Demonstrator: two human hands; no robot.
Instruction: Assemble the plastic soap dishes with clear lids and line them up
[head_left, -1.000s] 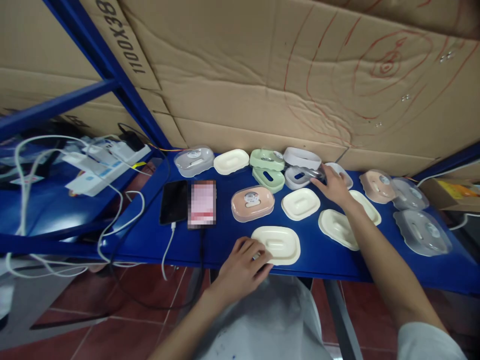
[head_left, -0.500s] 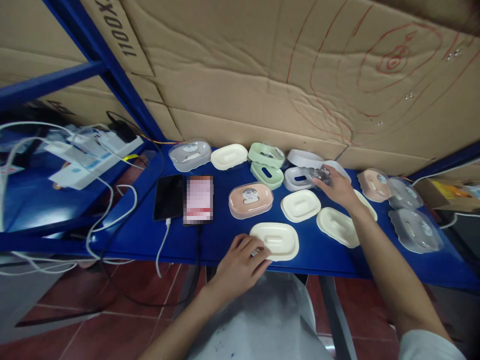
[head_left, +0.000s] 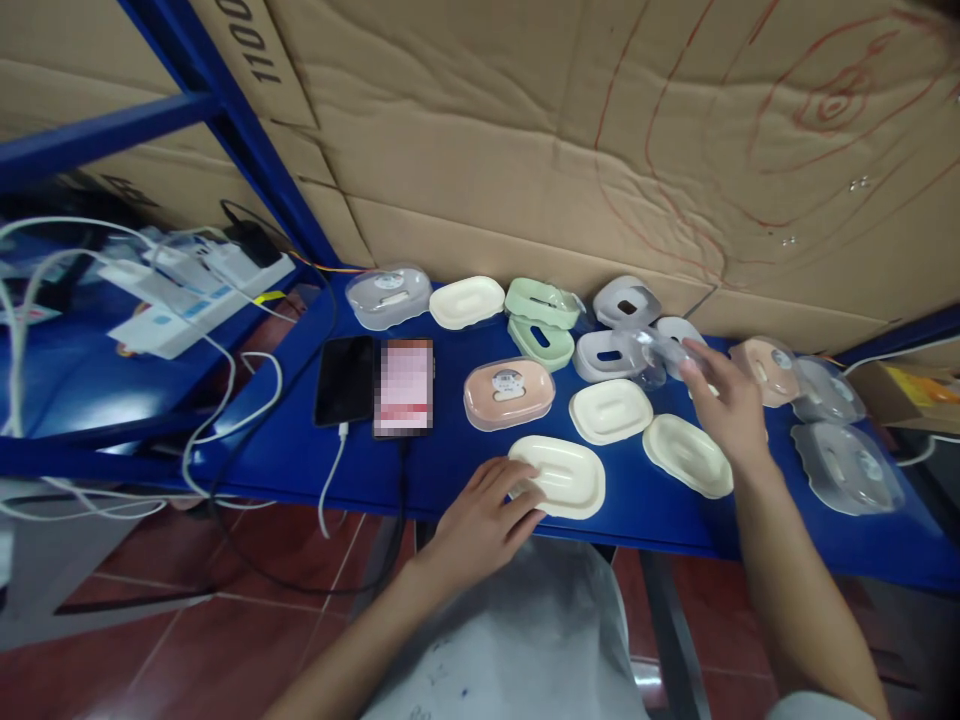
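Note:
My left hand (head_left: 499, 505) has its fingers and thumb closed round the left end of a cream soap dish tray (head_left: 570, 478) at the front edge. Farther right, my right hand (head_left: 712, 390) is raised over the table, its fingers on a clear plastic lid (head_left: 651, 352) that is partly blurred. Under and beside that lid is a lavender soap box base (head_left: 596, 368) with a slot. Behind it stands another lavender soap box piece (head_left: 628, 300). Two more cream trays, one (head_left: 611, 412) and another (head_left: 686, 458), lie in front of my right hand.
A pink lidded soap box (head_left: 510, 393) sits mid-table, green pieces (head_left: 541, 305) behind it. Clear-lidded boxes (head_left: 847, 470) stand at the right, a grey one (head_left: 390, 298) at the left. Two phones (head_left: 343, 380) with cables and a power strip (head_left: 195, 310) are left.
My right hand has moved right and towards me, with the clear lid in its fingers. The rear lavender piece now shows a dark slot. My left hand stays at the cream tray.

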